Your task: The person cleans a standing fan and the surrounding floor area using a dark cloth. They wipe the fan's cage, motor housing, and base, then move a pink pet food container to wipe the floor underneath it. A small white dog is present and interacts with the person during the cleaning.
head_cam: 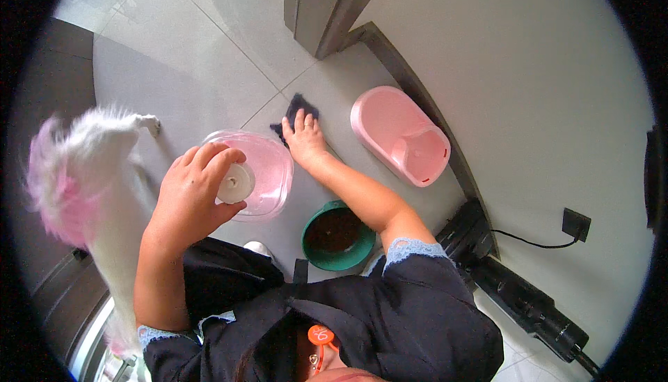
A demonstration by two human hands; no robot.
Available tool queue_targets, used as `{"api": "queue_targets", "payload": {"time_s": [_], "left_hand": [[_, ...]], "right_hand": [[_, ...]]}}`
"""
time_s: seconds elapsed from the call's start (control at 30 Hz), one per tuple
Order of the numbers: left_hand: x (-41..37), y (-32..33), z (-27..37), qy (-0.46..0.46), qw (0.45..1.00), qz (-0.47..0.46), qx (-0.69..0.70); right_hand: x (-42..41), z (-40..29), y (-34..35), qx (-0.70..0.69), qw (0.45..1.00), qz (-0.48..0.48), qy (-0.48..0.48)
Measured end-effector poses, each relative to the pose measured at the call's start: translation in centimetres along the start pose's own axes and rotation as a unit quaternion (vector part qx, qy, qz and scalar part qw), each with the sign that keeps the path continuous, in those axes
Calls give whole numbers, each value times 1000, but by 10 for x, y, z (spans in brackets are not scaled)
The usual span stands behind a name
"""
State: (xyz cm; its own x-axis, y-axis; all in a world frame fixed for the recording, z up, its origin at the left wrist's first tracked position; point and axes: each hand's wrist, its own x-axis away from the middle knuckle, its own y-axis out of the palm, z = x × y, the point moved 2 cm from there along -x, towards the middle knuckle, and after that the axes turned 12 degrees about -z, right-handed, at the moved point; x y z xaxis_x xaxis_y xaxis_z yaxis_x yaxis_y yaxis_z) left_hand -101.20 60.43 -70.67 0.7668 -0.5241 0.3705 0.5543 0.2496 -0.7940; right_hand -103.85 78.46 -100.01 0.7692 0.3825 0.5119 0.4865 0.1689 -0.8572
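My left hand (195, 189) grips a round whitish plastic piece (236, 183) with a small knob or hole at its centre. Fingers curl over its top edge and the thumb is below. Beneath it, a translucent pink plastic basin (271, 194) sits on the floor, partly covered by the hand. On the tiles just beyond the basin, my right hand (307, 141) lies on a dark cloth (298, 104), with fingers spread over it. A green bowl (344, 262) with dark brown contents, perhaps pet food, stands near my feet, under my right forearm.
A pink two-part plastic pet feeder base (378, 121) lies by the wall at the right. A white dog (112, 173) with pink-dyed fur stands at my left. Along the wall stands a black appliance (527, 298), perhaps a vacuum. A corded plug (576, 224) and a door frame (326, 6) also show.
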Motion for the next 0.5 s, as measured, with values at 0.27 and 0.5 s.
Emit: {"api": "queue_targets", "payload": {"time_s": [0.27,0.5], "left_hand": [[-2,-4,-9,-13,1000,-12,16],[-2,-9,-6,3,1000,-3,8]], "right_hand": [[-22,184,-73,-159,975,124,92],[-56,139,-33,-36,976,-21,213]]}}
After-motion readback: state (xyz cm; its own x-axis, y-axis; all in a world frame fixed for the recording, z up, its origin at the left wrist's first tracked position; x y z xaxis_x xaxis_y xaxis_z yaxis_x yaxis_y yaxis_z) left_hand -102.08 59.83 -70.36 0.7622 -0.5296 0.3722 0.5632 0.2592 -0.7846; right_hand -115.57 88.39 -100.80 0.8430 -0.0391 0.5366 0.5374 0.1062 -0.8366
